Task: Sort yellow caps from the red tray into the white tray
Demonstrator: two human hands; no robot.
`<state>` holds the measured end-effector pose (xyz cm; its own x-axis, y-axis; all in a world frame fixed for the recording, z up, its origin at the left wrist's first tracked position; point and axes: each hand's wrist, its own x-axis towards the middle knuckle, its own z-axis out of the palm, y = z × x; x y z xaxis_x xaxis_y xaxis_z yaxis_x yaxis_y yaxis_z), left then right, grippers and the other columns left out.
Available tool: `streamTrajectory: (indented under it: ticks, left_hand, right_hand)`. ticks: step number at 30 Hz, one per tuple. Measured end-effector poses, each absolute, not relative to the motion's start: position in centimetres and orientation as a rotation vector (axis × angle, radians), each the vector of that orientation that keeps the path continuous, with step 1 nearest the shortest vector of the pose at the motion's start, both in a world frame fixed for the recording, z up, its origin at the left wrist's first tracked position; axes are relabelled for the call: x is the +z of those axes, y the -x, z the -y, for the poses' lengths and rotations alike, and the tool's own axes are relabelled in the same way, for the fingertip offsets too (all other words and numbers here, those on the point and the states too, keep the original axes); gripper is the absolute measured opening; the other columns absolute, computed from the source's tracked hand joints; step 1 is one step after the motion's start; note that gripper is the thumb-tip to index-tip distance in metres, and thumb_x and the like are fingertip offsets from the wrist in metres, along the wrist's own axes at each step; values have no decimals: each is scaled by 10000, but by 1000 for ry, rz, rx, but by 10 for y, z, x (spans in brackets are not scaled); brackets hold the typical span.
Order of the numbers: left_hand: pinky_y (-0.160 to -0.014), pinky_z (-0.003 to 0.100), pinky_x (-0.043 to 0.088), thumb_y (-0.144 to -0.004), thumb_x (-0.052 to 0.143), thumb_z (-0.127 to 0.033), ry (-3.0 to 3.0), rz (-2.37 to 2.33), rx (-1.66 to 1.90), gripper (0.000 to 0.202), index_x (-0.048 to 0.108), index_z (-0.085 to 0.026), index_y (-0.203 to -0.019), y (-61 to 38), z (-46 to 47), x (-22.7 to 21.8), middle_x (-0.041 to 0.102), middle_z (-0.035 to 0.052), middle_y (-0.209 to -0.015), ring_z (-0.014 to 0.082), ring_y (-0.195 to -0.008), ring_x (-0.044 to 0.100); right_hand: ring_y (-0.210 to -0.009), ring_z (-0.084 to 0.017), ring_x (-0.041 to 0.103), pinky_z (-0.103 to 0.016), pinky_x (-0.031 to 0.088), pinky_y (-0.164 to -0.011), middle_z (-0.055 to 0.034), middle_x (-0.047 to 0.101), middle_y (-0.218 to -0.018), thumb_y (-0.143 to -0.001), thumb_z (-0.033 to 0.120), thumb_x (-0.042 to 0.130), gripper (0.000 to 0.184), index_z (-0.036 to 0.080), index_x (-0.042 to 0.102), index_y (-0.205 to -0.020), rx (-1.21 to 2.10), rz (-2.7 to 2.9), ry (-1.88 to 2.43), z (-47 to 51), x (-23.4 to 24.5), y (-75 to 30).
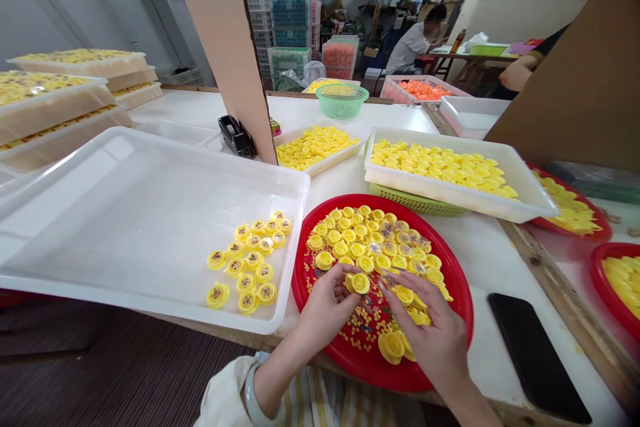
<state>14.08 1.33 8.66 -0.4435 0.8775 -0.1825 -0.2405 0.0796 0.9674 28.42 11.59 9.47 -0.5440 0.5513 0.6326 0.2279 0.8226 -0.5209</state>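
My left hand [327, 303] pinches a small round yellow cap [359, 282] above a red round tray [453, 280]. The tray holds several yellow caps [373, 240] and tiny yellow beads. My right hand [430, 327] hovers over the tray's near right side, fingers spread and reaching toward the held cap; whether it grips anything small is unclear. A large white tray [125, 213] lies to the left with several finished yellow caps [250, 260] grouped in its near right corner.
A white bin of yellow caps [445, 170] rests on a green basket behind the red tray. A black phone [537, 357] lies at right. Stacked white trays [50, 107] stand far left. A cardboard divider [225, 40], tape dispenser [236, 136] and green basket [342, 100] are behind. Other people sit beyond.
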Motion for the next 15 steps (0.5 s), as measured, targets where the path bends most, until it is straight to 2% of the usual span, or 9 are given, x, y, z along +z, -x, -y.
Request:
streamTrajectory:
  ticks: [4, 9, 12, 15]
  left_hand:
    - [-640, 233, 446, -787, 584, -166, -785, -1619, 1444, 293, 559, -206, -1076, -138, -6, 82, 635, 11, -907, 132, -716, 591]
    - [-587, 216, 409, -780, 584, -148, -857, -1681, 1375, 278, 547, -220, -1045, -139, -3, 79, 630, -13, -840, 124, -675, 565]
    - [-636, 223, 446, -796, 594, -179, -770, -1665, 1463, 265, 517, -213, -1047, -135, -1, 80, 637, 9, -917, 140, -750, 591]
    - [-704, 245, 479, -845, 571, -229, -725, -1690, 1568, 247, 488, -215, -1077, -128, 2, 83, 635, 37, -1028, 152, -823, 614]
  right_hand:
    - [-924, -226, 684, -363, 551, -863, -89, 712, -1025, -908, 293, 612, 327, 166, 557, -1204, 109, 2283, 553, -150, 86, -309]
    - [-980, -307, 637, -476, 480, -882, -116, 714, -1045, -967, 326, 461, 290, 165, 597, -1166, -225, 2509, 490, -174, 76, -337]
    - [-1002, -312, 609, -471, 451, -899, -131, 703, -1033, -961, 366, 446, 310, 164, 617, -1120, -284, 2542, 503, -164, 79, -337]
    - [-887, -282, 596, -447, 438, -868, -116, 684, -909, -921, 433, 509, 288, 184, 636, -990, -346, 2649, 396, -135, 89, -317]
